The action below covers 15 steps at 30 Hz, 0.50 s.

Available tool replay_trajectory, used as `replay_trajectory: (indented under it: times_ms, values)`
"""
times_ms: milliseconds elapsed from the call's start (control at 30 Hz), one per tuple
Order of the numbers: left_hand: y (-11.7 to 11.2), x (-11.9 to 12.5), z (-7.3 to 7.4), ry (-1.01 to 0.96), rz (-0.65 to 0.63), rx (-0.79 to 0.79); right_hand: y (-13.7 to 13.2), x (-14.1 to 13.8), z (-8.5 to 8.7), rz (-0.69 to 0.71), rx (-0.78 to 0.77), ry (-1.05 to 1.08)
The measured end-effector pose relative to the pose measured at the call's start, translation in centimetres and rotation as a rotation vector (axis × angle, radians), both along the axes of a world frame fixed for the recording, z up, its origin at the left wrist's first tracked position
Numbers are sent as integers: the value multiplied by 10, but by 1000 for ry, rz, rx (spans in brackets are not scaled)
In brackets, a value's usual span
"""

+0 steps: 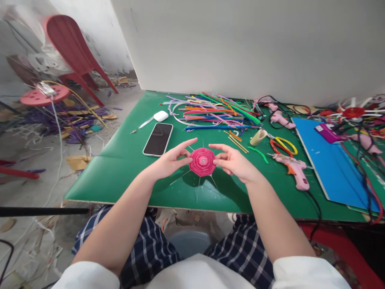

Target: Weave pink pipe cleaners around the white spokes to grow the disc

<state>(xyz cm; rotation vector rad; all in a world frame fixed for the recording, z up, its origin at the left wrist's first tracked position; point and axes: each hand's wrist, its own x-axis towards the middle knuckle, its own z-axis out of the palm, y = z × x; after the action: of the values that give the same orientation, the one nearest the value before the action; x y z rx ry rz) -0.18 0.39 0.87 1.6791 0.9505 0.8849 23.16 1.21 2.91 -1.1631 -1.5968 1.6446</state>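
Between my hands, above the table's near edge, is a small pink round piece [202, 162] built up in ringed rows, like a tiny umbrella canopy. Thin pale wires or spokes stick out around its rim. My left hand [172, 159] pinches its left edge between thumb and fingers, with the index finger stretched out past it. On the opposite edge, my right hand [231, 161] grips it with the thumb and bent fingers, index finger extended. Whatever lies under the pink piece is hidden.
On the green table [120, 172] lie a phone [158, 139], a white earbud case [161, 116], a heap of coloured pipe cleaners [216, 112], red-and-yellow pliers [284, 146], a pink glue gun [296, 170] and a blue board [327, 160]. A red chair [69, 44] stands at left.
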Motion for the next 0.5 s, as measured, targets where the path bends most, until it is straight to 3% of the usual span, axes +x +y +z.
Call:
replay_trajectory:
  times_ms: [133,200,333,500]
  values:
    - [1,-1,1,125,419,198,3,-3,-6,-107,-20,72]
    - [0,-1,3,176,547,204,3,-5,-7,-178,12,104]
    - [-5,1,7,108,399,102,1,-11,-6,-246,57,168]
    - [-10,1,10,-32,247,-33,-4,-18,-3,-232,54,192]
